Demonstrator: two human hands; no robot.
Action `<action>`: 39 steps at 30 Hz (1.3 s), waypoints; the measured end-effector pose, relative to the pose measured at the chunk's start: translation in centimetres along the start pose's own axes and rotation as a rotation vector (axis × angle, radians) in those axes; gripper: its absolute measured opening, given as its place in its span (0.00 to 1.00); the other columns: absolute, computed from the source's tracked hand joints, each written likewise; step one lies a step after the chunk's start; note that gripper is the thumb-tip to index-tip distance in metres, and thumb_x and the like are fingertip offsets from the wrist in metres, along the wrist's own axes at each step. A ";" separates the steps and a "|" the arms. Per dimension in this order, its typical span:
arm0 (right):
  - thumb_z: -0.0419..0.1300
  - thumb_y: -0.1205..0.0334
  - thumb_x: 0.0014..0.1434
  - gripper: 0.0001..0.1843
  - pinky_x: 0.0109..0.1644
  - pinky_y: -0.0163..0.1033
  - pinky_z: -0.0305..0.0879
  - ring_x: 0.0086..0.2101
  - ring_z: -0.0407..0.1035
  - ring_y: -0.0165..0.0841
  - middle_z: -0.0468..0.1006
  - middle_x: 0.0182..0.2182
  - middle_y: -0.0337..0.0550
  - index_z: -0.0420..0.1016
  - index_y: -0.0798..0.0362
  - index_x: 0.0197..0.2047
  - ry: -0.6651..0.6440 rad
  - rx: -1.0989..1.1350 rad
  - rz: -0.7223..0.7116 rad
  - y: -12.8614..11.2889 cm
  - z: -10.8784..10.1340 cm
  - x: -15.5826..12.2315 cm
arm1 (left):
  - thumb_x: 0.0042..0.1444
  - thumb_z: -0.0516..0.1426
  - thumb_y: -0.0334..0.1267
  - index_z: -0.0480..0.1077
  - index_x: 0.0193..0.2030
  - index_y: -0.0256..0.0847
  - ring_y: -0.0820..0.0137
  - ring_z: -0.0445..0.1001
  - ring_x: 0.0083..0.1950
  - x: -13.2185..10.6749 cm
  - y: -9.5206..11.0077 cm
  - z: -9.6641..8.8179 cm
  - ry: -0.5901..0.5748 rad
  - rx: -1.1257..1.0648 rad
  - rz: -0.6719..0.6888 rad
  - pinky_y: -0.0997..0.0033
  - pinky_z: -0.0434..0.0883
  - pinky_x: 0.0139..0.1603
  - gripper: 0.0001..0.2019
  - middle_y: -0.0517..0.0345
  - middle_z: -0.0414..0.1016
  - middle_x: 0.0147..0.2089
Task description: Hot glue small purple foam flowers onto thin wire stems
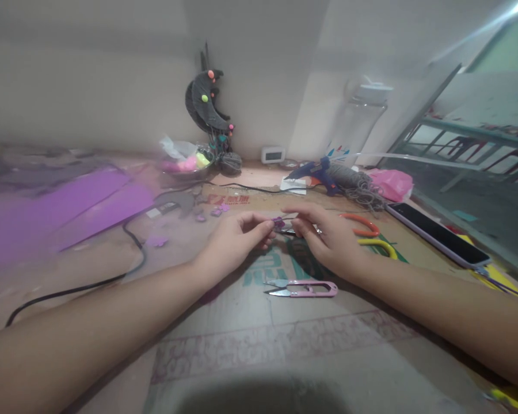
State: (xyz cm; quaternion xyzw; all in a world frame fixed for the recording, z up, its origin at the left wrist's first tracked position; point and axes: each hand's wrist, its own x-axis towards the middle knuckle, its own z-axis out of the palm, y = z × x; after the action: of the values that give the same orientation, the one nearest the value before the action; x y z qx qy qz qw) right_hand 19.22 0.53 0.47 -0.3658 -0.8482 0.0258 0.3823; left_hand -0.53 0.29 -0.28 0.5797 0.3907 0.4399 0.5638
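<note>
Purple flower piece (278, 222): held over surface's middle, well in from right edge | purple sheets (90, 210): toward far-left corner | left hand (237, 236): thumb and forefinger pinch flower | pink thread snips (302, 294): blades apart, nearer than hands | right hand (328, 238): fingers curled beside flower, cannot tell whether gripping | phone (440, 233): along right edge

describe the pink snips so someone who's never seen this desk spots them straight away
Find the large printed sheet on the table. On it, nearer the camera than the left hand and right hand, lie the snips, two pointed blades facing left. Their slim pink frame sets them apart from the orange loop and yellow loop by the right hand.
</note>
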 end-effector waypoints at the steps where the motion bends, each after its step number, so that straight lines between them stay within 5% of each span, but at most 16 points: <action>1: 0.53 0.66 0.66 0.13 0.34 0.35 0.66 0.29 0.73 0.32 0.79 0.30 0.40 0.71 0.54 0.52 -0.004 0.005 -0.006 0.0 0.0 -0.1 | 0.58 0.60 0.39 0.74 0.36 0.35 0.76 0.70 0.28 0.0 0.0 0.0 -0.002 0.004 0.003 0.74 0.68 0.33 0.08 0.60 0.73 0.29; 6: 0.59 0.59 0.63 0.15 0.33 0.38 0.64 0.28 0.69 0.33 0.75 0.30 0.41 0.70 0.54 0.52 -0.048 -0.096 -0.121 0.4 -0.3 0.2 | 0.58 0.59 0.38 0.74 0.34 0.35 0.75 0.70 0.28 -0.1 0.3 0.0 0.018 0.045 0.003 0.73 0.68 0.33 0.08 0.59 0.74 0.28; 10: 0.55 0.61 0.66 0.08 0.36 0.40 0.63 0.31 0.68 0.35 0.75 0.29 0.43 0.74 0.51 0.45 -0.039 -0.192 -0.173 1.0 -0.4 0.5 | 0.58 0.59 0.39 0.75 0.34 0.35 0.74 0.71 0.29 0.0 0.2 -0.1 0.021 0.079 0.000 0.72 0.68 0.34 0.08 0.57 0.75 0.29; 18: 0.53 0.64 0.67 0.10 0.37 0.40 0.63 0.32 0.68 0.36 0.74 0.28 0.43 0.74 0.52 0.37 -0.012 -0.115 -0.215 0.8 -0.4 0.7 | 0.59 0.58 0.42 0.73 0.32 0.37 0.73 0.71 0.30 -0.1 -0.3 -0.3 -0.027 0.194 0.050 0.73 0.66 0.33 0.11 0.59 0.74 0.29; 26: 0.58 0.65 0.63 0.05 0.32 0.36 0.64 0.28 0.71 0.31 0.78 0.27 0.39 0.74 0.52 0.34 -0.001 0.069 0.096 -0.8 0.4 0.6 | 0.58 0.59 0.43 0.74 0.32 0.38 0.74 0.71 0.30 -0.1 -0.3 -0.2 -0.068 0.148 0.016 0.74 0.67 0.33 0.10 0.59 0.75 0.30; 39: 0.58 0.55 0.63 0.10 0.28 0.34 0.67 0.23 0.72 0.30 0.77 0.23 0.38 0.70 0.53 0.34 -0.029 0.428 0.366 -1.0 1.0 0.8 | 0.54 0.62 0.37 0.77 0.38 0.35 0.77 0.70 0.28 -0.2 0.3 0.2 -0.044 -0.105 -0.094 0.74 0.69 0.33 0.08 0.59 0.74 0.29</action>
State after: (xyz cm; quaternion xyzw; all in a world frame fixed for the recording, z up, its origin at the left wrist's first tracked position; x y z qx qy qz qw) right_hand 17.60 0.57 0.59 -0.4232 -0.7487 0.2782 0.4277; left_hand -0.36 0.04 0.06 0.5397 0.3816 0.4199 0.6218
